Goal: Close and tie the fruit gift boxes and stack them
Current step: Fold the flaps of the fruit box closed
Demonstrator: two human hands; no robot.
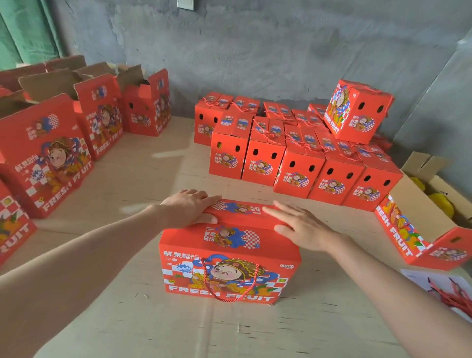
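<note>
Left hand (pixel 190 207): flat, fingers straight, pressing box lid.
Right hand (pixel 301 227): flat, same lid.
Gift box (pixel 224 270): closed, upright.

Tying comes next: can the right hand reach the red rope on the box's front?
Probably yes: the rope hangs uncovered on the box's near face, below the right hand, flat on the lid.

Rough grey concrete wall (pixel 255 51) runs across the back, blotchy and bare, and meets a second grey wall (pixel 434 107) on the right. A white plate (pixel 186 3) peeks in at the top edge. Green sheeting (pixel 23 30) hangs far left. Down below, flattened brown cardboard (pixel 153 319) covers the surface, with a pale patch of light (pixel 166 154) on it.
</note>
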